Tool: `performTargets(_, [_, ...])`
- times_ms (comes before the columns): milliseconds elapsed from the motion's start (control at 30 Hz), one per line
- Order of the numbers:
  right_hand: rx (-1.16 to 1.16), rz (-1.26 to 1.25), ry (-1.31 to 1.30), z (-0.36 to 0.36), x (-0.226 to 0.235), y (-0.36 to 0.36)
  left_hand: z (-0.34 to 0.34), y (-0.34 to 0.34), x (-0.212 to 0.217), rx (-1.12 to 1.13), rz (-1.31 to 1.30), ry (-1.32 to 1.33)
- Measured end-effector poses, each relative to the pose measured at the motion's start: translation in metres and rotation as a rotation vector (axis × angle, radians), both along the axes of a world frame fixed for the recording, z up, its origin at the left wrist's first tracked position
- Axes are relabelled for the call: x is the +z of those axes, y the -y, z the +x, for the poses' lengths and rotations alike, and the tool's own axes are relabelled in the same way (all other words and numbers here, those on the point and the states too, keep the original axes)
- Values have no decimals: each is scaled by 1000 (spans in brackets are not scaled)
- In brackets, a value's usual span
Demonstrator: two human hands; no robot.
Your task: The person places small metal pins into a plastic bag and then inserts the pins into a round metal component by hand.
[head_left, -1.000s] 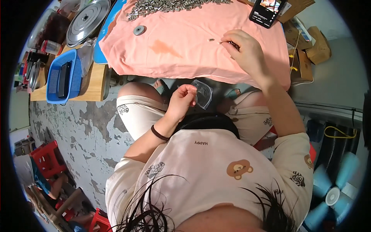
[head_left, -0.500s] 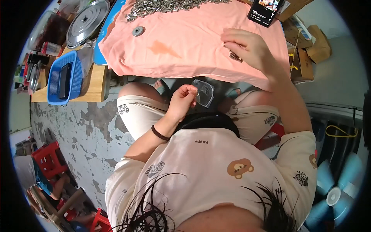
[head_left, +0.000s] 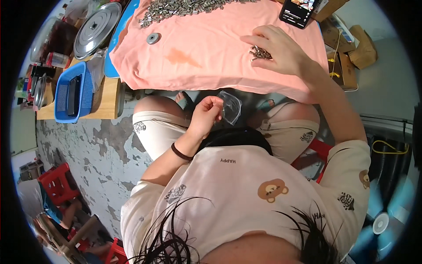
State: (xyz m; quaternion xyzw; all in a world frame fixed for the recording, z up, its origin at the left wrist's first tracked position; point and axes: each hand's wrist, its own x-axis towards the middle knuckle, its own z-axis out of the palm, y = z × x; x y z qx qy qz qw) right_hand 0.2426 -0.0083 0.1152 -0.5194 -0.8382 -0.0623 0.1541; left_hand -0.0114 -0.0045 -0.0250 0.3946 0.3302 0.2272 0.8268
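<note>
Two hands in frame. Right hand [head_left: 281, 50], upper right of centre, palm down on salmon-pink cloth [head_left: 211, 53]; fingers [head_left: 259, 42] curled loosely over a small cluster of short grey metal pins [head_left: 260, 53], touching them at the fingertips. Whether actually gripping: cannot tell. Left hand [head_left: 205, 115], centre of frame, held over the lap below the cloth edge; thumb and forefinger pinched narrow on the rim of a small clear plastic bag [head_left: 231, 107], thin, crinkled, mouth open toward the right.

Large heap of same grey pins [head_left: 184, 6] along top edge of frame, matte, loose, spread in a band across the cloth. Round grey washer-like disc [head_left: 153, 38], flat with dark centre hole, lying alone at upper left of cloth. Darker orange stain [head_left: 180, 56] mid-cloth. Cloth soft, draped over near edge of the surface, folds at left corner.

Dark phone [head_left: 299, 11] with lit screen, top right, just beyond right hand. Brown cardboard boxes [head_left: 351, 48] at far right. Round shiny metal lid [head_left: 96, 24] with centre knob, upper left; blue perforated plastic basket [head_left: 70, 94] on a pale wooden board [head_left: 107, 99] at left. Grey floor [head_left: 92, 149] with peeling patches, lower left. Red plastic stool [head_left: 55, 182] at far lower left. Black band [head_left: 180, 153] on left wrist.
</note>
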Motion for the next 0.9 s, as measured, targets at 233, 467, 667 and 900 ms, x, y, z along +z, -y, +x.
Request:
performTargets(233, [57, -41, -131, 1, -11, -4, 3, 0, 0, 9, -1, -1])
performTargets(467, [-33, -65, -81, -1, -15, -2, 7, 0, 3, 20, -4, -25])
performTargets(667, [-108, -28, -56, -6, -16, 4, 3, 2, 1, 0, -27, -39])
performTargets(900, [-164, -7, -73, -10, -15, 4, 3, 3, -4, -16, 0, 14])
